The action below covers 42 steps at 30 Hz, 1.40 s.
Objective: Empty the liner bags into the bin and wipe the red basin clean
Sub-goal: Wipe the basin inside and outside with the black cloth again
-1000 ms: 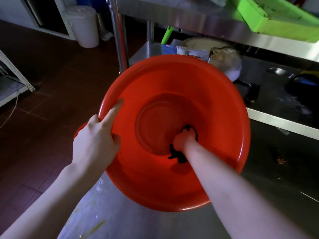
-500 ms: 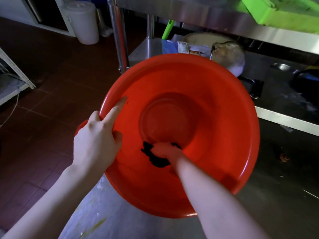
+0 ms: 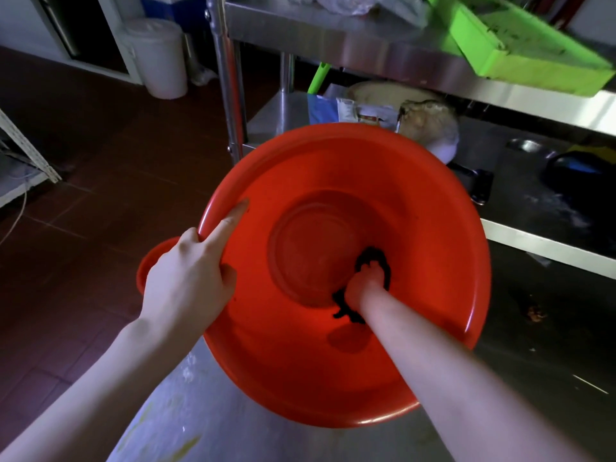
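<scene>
The big red basin (image 3: pixel 416 211) is tilted toward me over the steel table's near corner. My left hand (image 3: pixel 186 285) grips its left rim, forefinger stretched along the inside wall and thumb over the edge. Deep inside, my right hand (image 3: pixel 365 283) holds a dark cloth (image 3: pixel 375 258) pressed against the lower right of the basin's round bottom. Most of that hand's fingers are hidden by the cloth. No liner bags show.
The steel table (image 3: pixel 206 415) lies under the basin. Behind are a steel shelf unit (image 3: pixel 333 38) with a green tray (image 3: pixel 520 38), bagged goods (image 3: pixel 426 121) on its lower shelf, and a white lidded bucket (image 3: pixel 160 58) on the tiled floor at back left.
My right hand has swept the cloth from the near left of the basin's bottom back to its right side. The left hand keeps its grip on the rim.
</scene>
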Motion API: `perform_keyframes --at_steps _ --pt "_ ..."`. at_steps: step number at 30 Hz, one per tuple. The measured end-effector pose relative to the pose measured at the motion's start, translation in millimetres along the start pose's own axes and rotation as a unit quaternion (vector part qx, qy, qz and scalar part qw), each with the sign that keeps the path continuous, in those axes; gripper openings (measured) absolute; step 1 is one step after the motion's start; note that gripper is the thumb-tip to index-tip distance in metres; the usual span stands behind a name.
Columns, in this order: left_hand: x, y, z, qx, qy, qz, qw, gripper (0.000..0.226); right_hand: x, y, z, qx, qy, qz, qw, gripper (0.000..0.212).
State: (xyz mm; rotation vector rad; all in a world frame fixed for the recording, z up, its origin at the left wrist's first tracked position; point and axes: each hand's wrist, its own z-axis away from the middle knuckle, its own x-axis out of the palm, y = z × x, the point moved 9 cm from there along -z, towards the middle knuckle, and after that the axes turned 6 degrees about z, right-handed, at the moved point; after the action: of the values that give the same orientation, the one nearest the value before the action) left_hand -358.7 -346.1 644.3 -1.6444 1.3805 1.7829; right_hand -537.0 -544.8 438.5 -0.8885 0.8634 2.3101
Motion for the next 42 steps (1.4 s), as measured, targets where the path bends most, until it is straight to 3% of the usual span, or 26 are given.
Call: perform_keyframes --at_steps 1,4,11,16,20,24,32,37,40,42 --pt "-0.4 -0.3 -1.0 0.000 -0.001 0.000 1.000 0.094 -9.0 13.3 -1.3 0.025 0.021 -0.026 0.999 0.048" --pt "-1.4 -2.6 -4.7 -0.001 -0.001 0.005 1.000 0.093 -32.7 37.0 -8.9 0.075 0.097 0.048 0.991 0.049" --pt "0.4 -5.1 -9.2 0.004 0.003 0.042 0.999 0.095 -55.0 30.2 -39.2 0.041 0.177 0.228 0.957 0.051" --pt "1.8 -7.0 -10.0 -0.009 0.010 0.044 0.999 0.095 -78.1 15.6 -51.9 -0.003 0.221 0.239 0.945 0.048" --pt "1.5 -7.8 -9.7 -0.012 0.022 0.041 0.999 0.096 -89.2 10.2 -53.6 -0.026 0.267 0.171 0.948 0.048" --pt "1.4 -9.4 -10.0 -0.010 0.025 0.040 0.999 0.098 -117.9 -8.1 -51.8 -0.114 0.329 0.087 0.934 0.052" --pt "0.8 -13.3 -12.7 -0.021 0.028 0.039 0.999 0.099 -139.9 -68.2 -52.6 -0.197 0.321 0.020 0.926 0.051" --pt "0.1 -17.8 -13.9 -0.031 0.031 0.030 0.999 0.098 -98.0 -124.9 -30.8 -0.257 0.245 -0.070 0.932 0.043" --pt "0.6 -16.2 -12.6 -0.029 0.029 0.025 0.999 0.098 -68.4 -130.2 -27.6 -0.271 0.185 -0.059 0.943 0.041" --pt "0.1 -17.1 -12.3 -0.030 0.031 0.024 0.999 0.098 -69.4 -129.8 -25.9 -0.284 0.194 -0.033 0.938 0.042"
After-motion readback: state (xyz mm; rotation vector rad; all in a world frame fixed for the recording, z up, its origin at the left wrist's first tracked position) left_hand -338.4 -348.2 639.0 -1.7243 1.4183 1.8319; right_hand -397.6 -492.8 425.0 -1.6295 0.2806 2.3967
